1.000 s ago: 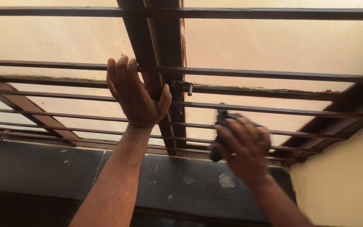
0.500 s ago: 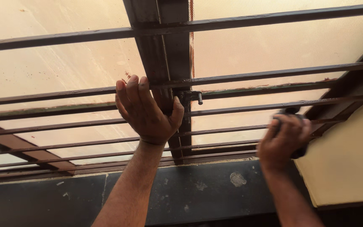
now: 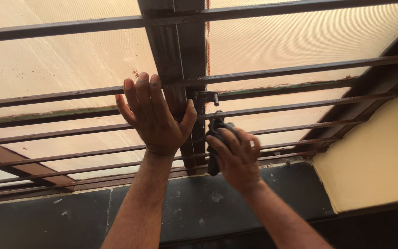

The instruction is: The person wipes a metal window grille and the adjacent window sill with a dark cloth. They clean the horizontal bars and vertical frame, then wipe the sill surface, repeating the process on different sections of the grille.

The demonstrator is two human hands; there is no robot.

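My left hand [image 3: 155, 117] is flat against the brown window frame's centre post [image 3: 176, 50], fingers spread over a horizontal grille bar [image 3: 300, 70]. My right hand [image 3: 237, 154] grips a dark hand tool [image 3: 213, 161], likely pliers. Its jaws point up at the post just below a small metal latch [image 3: 204, 97]. The tool's handle sticks out under my palm. The two hands are close together, almost touching at the post.
Several horizontal brown metal bars cross frosted window panes [image 3: 70, 55]. A dark stone sill [image 3: 199, 207] runs below the window. A cream wall [image 3: 374, 161] rises at the right. A slanted frame piece [image 3: 19, 163] sits at lower left.
My right hand has moved left with the tool, from the right side of the grille to the centre post beside my left hand. My left hand stays on the post.
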